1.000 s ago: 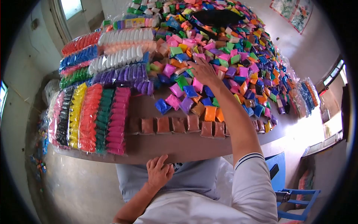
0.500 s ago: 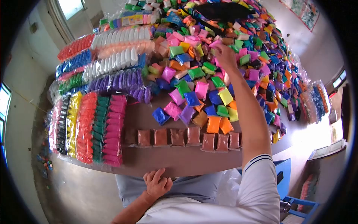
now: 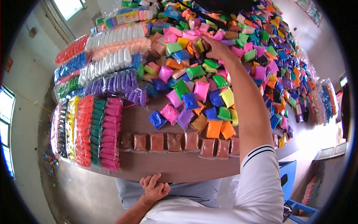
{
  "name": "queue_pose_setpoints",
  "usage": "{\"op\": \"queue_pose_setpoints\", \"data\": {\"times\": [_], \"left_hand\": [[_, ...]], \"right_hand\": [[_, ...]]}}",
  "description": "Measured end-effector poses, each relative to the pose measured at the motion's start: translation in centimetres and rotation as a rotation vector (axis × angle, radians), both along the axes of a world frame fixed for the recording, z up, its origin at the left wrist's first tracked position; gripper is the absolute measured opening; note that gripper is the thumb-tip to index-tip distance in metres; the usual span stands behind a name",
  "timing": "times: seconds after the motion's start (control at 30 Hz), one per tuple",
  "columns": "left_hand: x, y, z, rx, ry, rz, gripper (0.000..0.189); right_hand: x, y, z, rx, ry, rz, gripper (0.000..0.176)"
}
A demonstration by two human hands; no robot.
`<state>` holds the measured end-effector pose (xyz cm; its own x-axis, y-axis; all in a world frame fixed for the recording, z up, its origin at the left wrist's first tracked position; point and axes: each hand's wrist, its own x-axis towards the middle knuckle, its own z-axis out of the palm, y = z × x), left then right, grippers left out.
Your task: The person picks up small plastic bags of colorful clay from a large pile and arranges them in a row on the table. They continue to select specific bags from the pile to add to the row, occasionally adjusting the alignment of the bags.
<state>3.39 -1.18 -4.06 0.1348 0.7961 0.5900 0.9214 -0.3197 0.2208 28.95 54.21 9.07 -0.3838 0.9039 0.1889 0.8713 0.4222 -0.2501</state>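
My right hand (image 3: 219, 50) is stretched over the pile of small coloured packets, thumb and fingers apart. Its fingertips are at a brown packet (image 3: 197, 49) beside a yellow one; I cannot make out whether they touch it. Below the arm, a row of brown packets (image 3: 174, 142) lies along the near part of the table, its right end partly hidden by my forearm. My left hand (image 3: 154, 188) rests by the table's front edge, holding nothing, with its index finger stretched out and the other fingers loosely bent.
Long clear bags of coloured packets stand at the left, among them a pink strip (image 3: 111, 134) and a purple bag (image 3: 112, 84). A black item (image 3: 227, 5) lies atop the pile. Two orange packets (image 3: 213, 129) sit just behind the brown row. A blue chair (image 3: 288, 175) is at the right.
My right hand has moved left and nearer, from pink packets to the brown packet, and its fingers have spread. The view has shifted slightly. My left hand stays by the table edge.
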Motion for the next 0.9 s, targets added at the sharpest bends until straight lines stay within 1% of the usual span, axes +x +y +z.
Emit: {"op": "queue_pose_setpoints", "data": {"times": [0.07,0.1,0.13,0.2,0.23,0.3,0.33,0.37,0.4,0.47,0.5,0.53,0.6,0.63,0.77,0.83,0.87,0.9], "left_hand": [[0.0,0.0,-0.3,-0.001,0.007,-0.001,0.027],[0.0,-0.1,-0.5,0.001,0.006,0.002,0.028],[0.1,-0.2,-0.5,-0.001,0.006,-0.002,0.028],[0.1,-0.1,-0.6,0.008,0.008,-0.016,0.027],[0.1,0.1,-0.6,0.012,0.007,-0.014,0.027],[0.2,-0.2,-0.6,-0.006,-0.001,-0.009,0.025],[0.2,-0.3,-0.7,-0.009,-0.008,-0.006,0.025],[0.2,-0.3,-0.7,0.004,-0.018,-0.009,0.023],[0.2,-0.2,-0.8,0.018,-0.029,-0.017,0.022],[0.2,0.1,-0.8,0.045,-0.025,-0.015,0.024],[0.1,0.2,-0.8,0.073,-0.011,-0.004,0.027],[0.1,0.2,-0.9,0.073,-0.021,-0.013,0.027],[0.0,0.1,-1.0,0.058,-0.017,-0.014,0.026],[0.0,0.1,-1.0,0.057,-0.024,-0.021,0.026],[0.0,-0.1,-1.2,0.054,-0.037,-0.024,0.023],[0.1,0.0,-1.4,0.050,-0.054,-0.033,0.022],[0.1,0.0,-1.4,0.049,-0.055,-0.031,0.023],[0.1,0.0,-1.5,0.047,-0.055,-0.029,0.023]], "right_hand": [[-0.2,0.4,0.7,-0.075,-0.052,0.036,0.085],[0.0,0.7,0.1,-0.022,-0.010,0.065,0.073],[0.3,0.8,-0.6,-0.024,-0.010,0.061,0.073],[0.5,1.3,-1.4,0.047,0.127,0.091,0.060],[0.9,1.7,-1.5,0.051,0.125,0.093,0.060],[2.7,1.8,-1.9,-0.091,0.551,0.190,0.047],[2.1,0.1,-0.5,-0.166,0.761,0.235,0.041],[2.7,-2.4,0.7,-0.041,0.808,0.167,0.039],[3.3,-3.5,1.0,-0.042,0.799,0.160,0.039],[5.2,-4.8,1.5,-0.209,1.198,0.148,0.043],[6.3,-5.4,1.6,-0.340,1.221,0.105,0.049],[6.9,-5.7,1.3,-0.335,1.213,0.095,0.049],[7.5,-6.7,0.5,-0.468,1.394,0.254,0.054],[7.6,-7.6,0.5,-0.488,1.418,0.211,0.055],[7.5,-9.1,0.6,-0.515,1.425,0.211,0.053],[7.7,-9.0,0.5,-0.375,1.208,0.134,0.052],[8.0,-8.9,0.6,-0.374,1.203,0.137,0.052],[8.1,-8.9,0.7,-0.332,1.132,0.097,0.052]]}}
